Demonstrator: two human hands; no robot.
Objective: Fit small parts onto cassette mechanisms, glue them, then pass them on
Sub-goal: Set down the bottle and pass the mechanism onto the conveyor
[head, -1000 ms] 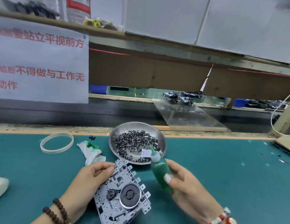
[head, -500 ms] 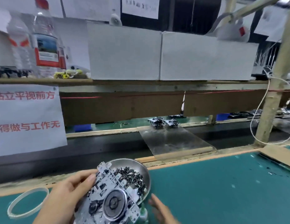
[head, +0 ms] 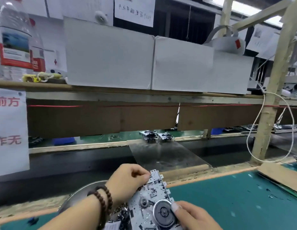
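A silver cassette mechanism [head: 152, 201] with a round flywheel is held up above the green bench at the bottom centre. My left hand [head: 126, 185] grips its upper left edge, fingers curled round it. My right hand [head: 192, 216] holds its lower right side, thumb beside the flywheel. Under my left forearm sits the metal bowl [head: 81, 193] of small dark parts [head: 121, 214], mostly hidden. Two finished mechanisms [head: 156, 136] lie at the far end of a clear plastic ramp [head: 164, 156]. The glue bottle is out of sight.
A dark conveyor channel [head: 78, 165] runs between my bench and the far bench. A wooden post [head: 267, 123] with a white cord stands at right. Overhead, a shelf carries white boxes [head: 149, 62] and water bottles [head: 13, 42]. A paper notice [head: 10, 130] hangs at left.
My view has tilted up and right. The mechanism has been lifted off the bench toward the ramp. My right hand has let go of the green glue bottle and now holds the mechanism.
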